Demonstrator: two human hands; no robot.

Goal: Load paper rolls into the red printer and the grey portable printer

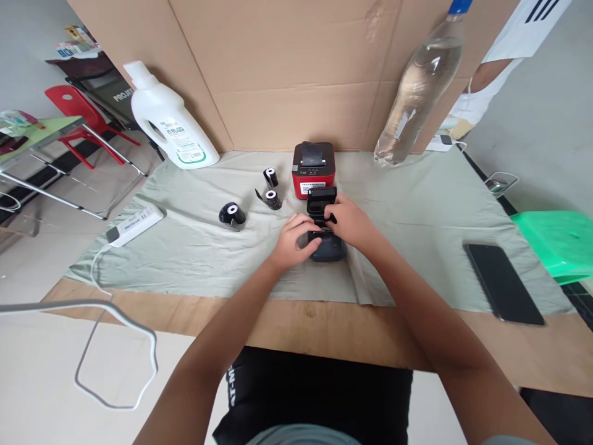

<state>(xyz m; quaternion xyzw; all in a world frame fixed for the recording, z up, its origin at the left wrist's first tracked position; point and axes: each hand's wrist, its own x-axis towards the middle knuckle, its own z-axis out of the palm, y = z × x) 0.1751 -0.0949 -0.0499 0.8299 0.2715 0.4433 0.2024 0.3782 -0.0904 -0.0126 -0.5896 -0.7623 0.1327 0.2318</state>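
Observation:
A small dark grey label printer (328, 247) lies on the pale green cloth (194, 247) with its black lid (321, 201) raised. My left hand (293, 240) curls round the printer's left side. My right hand (353, 221) rests over its top, fingers closed at the open lid. What lies inside the compartment is hidden. Just behind stands a red and black printer (313, 168). Three black label rolls (232, 214) (272, 198) (270, 177) lie to the left of it.
A white detergent jug (169, 123) and a tall clear water bottle (419, 86) stand against the cardboard backdrop (287, 74). A white power strip (134, 225) lies at left, a black phone (504, 283) at right. A green stool (558, 241) sits beyond the table edge.

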